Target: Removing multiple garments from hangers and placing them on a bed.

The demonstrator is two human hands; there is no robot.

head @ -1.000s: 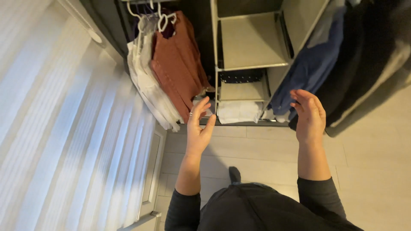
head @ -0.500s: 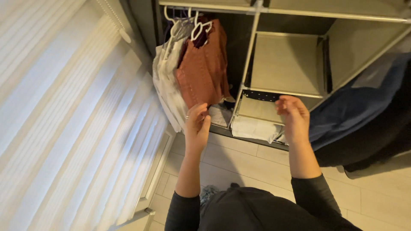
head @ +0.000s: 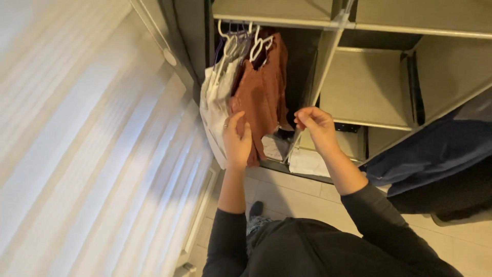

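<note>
A rust-coloured garment (head: 264, 92) hangs on a white hanger (head: 259, 43) from the rail of an open fabric wardrobe (head: 328, 61). My left hand (head: 237, 141) is at its lower left edge, with fingers and thumb closed on the cloth. White garments (head: 212, 102) hang just left of it. My right hand (head: 315, 125) is raised in front of the wardrobe's upright post, to the right of the rust garment. Its fingers are curled together and nothing shows in them.
Beige shelves (head: 366, 87) fill the wardrobe's right half, with folded white cloth (head: 307, 161) at the bottom. A dark blue cloth (head: 435, 149) hangs at the right. White blinds (head: 92, 143) cover the left side. Pale floor tiles (head: 297, 195) lie below.
Both hands rose and moved closer together toward the hanging clothes. My left hand closed on the rust garment's edge. My right hand shifted left to the post, and the view tilted up.
</note>
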